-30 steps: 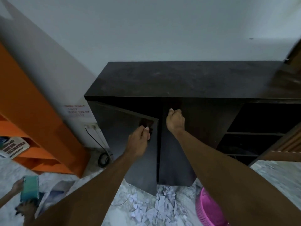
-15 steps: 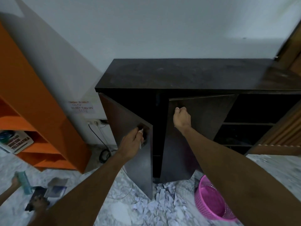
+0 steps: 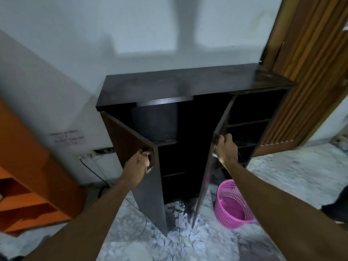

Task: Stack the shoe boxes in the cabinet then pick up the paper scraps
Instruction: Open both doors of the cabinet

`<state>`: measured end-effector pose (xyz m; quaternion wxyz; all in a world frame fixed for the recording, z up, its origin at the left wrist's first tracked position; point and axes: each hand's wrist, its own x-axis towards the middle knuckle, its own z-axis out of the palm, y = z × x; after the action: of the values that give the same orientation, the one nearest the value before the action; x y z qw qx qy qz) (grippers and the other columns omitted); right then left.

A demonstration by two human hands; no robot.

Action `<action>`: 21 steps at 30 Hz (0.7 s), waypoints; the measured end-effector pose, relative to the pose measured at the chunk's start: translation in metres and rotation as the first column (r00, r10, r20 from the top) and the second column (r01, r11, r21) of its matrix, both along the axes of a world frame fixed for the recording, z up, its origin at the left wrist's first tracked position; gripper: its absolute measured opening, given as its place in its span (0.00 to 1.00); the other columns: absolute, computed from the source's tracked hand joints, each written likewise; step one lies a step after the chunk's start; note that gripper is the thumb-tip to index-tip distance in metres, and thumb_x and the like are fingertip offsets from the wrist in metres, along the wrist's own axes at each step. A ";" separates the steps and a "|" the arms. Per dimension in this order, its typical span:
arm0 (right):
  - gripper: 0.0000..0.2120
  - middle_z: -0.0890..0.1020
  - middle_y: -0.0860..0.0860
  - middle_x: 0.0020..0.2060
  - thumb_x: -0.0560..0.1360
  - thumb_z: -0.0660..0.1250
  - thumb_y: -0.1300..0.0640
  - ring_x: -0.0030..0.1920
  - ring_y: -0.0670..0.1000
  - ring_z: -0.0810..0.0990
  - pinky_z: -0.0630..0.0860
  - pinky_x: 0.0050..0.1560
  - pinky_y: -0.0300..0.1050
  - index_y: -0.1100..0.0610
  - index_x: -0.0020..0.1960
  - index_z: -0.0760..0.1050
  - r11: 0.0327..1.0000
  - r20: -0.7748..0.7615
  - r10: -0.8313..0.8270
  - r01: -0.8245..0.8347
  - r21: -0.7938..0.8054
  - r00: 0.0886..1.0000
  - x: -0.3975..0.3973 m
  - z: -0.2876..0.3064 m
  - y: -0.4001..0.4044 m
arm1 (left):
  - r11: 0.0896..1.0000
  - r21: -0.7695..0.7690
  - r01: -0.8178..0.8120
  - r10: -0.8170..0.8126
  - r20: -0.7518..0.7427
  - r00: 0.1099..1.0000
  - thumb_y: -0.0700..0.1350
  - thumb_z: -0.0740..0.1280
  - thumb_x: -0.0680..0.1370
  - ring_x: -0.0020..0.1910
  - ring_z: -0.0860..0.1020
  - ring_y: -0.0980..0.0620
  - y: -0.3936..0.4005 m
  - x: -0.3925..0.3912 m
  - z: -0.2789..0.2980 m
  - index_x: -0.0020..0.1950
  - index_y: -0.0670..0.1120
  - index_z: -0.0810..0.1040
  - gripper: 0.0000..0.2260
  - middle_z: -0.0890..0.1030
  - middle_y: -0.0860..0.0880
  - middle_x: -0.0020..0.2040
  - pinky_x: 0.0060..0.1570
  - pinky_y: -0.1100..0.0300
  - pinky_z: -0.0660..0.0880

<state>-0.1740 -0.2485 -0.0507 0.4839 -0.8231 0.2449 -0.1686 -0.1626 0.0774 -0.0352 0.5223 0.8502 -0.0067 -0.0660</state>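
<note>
Now | L hand [image 3: 138, 163] grips L cabinet door [image 3: 130, 142] handle | R hand [image 3: 225, 147] grips R door [image 3: 211, 159] edge

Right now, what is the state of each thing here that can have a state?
Left cabinet door: open, swung outward.
Right cabinet door: open, swung outward.
Left hand: grips the left door's handle.
Right hand: grips the right door's edge.
Pink basket: tilted, looks empty.
Paper scraps: scattered on the floor.
Wooden room door: open.
</note>
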 end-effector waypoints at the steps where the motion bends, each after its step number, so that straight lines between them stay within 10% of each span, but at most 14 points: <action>1: 0.11 0.79 0.59 0.43 0.87 0.53 0.52 0.44 0.62 0.77 0.67 0.44 0.51 0.59 0.56 0.66 0.999 0.024 -0.029 0.029 0.014 0.999 -0.013 -0.002 -0.006 | 1.000 -0.025 -0.010 0.010 0.005 1.000 0.64 0.57 0.79 0.58 0.80 0.45 0.009 0.005 -0.013 0.61 0.51 0.79 0.22 0.83 0.46 0.57 0.64 0.46 0.74; 4: 0.12 0.78 0.57 0.48 0.87 0.52 0.49 0.49 0.63 0.76 0.67 0.46 0.52 0.56 0.61 0.67 0.984 0.076 -0.149 0.140 0.113 0.986 -0.046 -0.004 -0.018 | 1.000 -0.009 -0.013 0.013 0.007 1.000 0.69 0.55 0.74 0.64 0.79 0.38 0.040 0.029 -0.069 0.67 0.43 0.75 0.36 0.81 0.41 0.63 0.65 0.38 0.74; 9: 0.24 0.77 0.57 0.58 0.82 0.65 0.46 0.59 0.59 0.77 0.73 0.60 0.53 0.58 0.71 0.65 0.966 0.041 -0.229 0.222 0.137 0.973 -0.069 0.008 -0.039 | 0.997 -0.020 -0.079 0.080 0.073 0.994 0.52 0.58 0.83 0.48 0.81 0.43 0.053 -0.031 -0.011 0.44 0.49 0.76 0.13 0.81 0.48 0.44 0.56 0.42 0.76; 17: 0.25 0.76 0.66 0.69 0.86 0.58 0.46 0.69 0.69 0.73 0.72 0.67 0.62 0.61 0.76 0.64 0.944 -0.093 -0.323 0.328 0.047 0.942 -0.081 0.009 -0.077 | 0.949 -0.007 -0.315 0.315 0.059 0.947 0.46 0.53 0.87 0.42 0.74 0.46 0.100 -0.066 -0.002 0.59 0.43 0.71 0.11 0.76 0.42 0.48 0.41 0.52 0.69; 21: 0.28 0.73 0.69 0.71 0.84 0.61 0.50 0.71 0.70 0.72 0.70 0.70 0.60 0.65 0.78 0.60 0.905 -0.120 -0.408 0.418 0.076 0.905 -0.095 0.006 -0.069 | 0.851 -0.014 -0.525 0.515 0.225 0.827 0.50 0.53 0.87 0.58 0.75 0.36 0.110 -0.092 -0.006 0.62 0.40 0.72 0.15 0.74 0.36 0.61 0.58 0.42 0.72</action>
<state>-0.2692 -0.3173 -0.0449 0.4648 -0.7348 0.4459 -0.2128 -0.2546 0.1873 -0.0415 0.4958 0.8342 0.1687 0.1731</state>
